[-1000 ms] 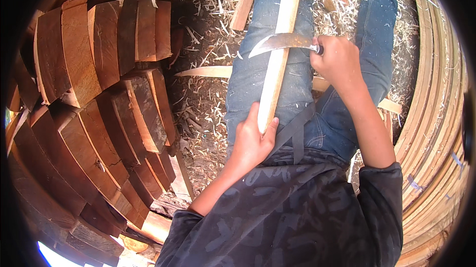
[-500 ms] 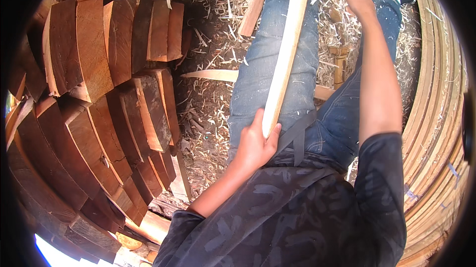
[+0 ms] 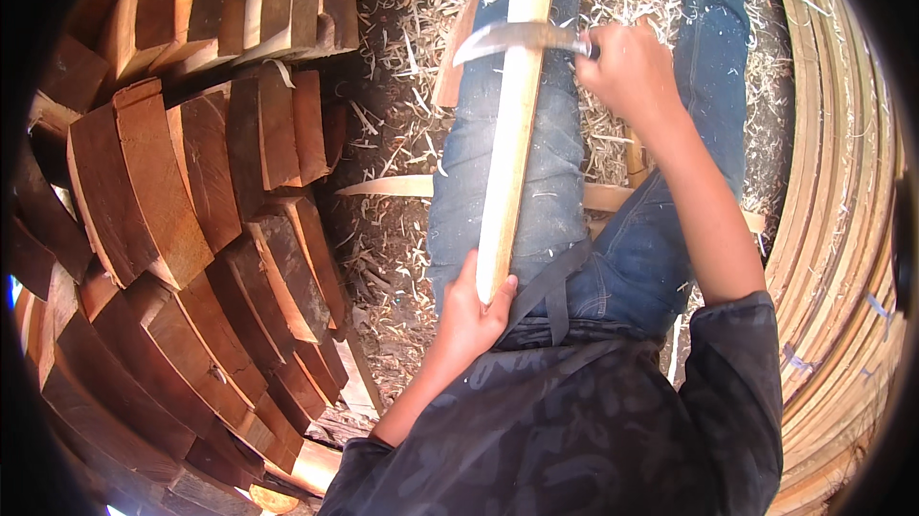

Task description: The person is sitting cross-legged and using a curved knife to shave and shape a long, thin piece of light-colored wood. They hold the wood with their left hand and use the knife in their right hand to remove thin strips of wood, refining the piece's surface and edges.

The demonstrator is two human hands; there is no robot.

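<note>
- Your right grip (image 3: 627, 71) is wrapped round the handle of the curved knife (image 3: 522, 35), its blade crossing above or on the wooden strip (image 3: 517, 123), tip to your left; you cannot tell from this view whether its edge bites.
- Your left grip (image 3: 474, 317) clasps the strip's near end, thumb on the right side.
- The strip lies lengthwise along the left leg of your jeans (image 3: 464, 171), its far end running out of view.
- Its visible faces look pale and bare, so you seem well into the shaving; how much is left cannot be told.
- Shavings (image 3: 608, 123) litter the ground between your 2 legs.
- Farther out, stacked wood blocks (image 3: 191, 190) stand to your left and long wooden slats (image 3: 828, 219) to your right.
</note>
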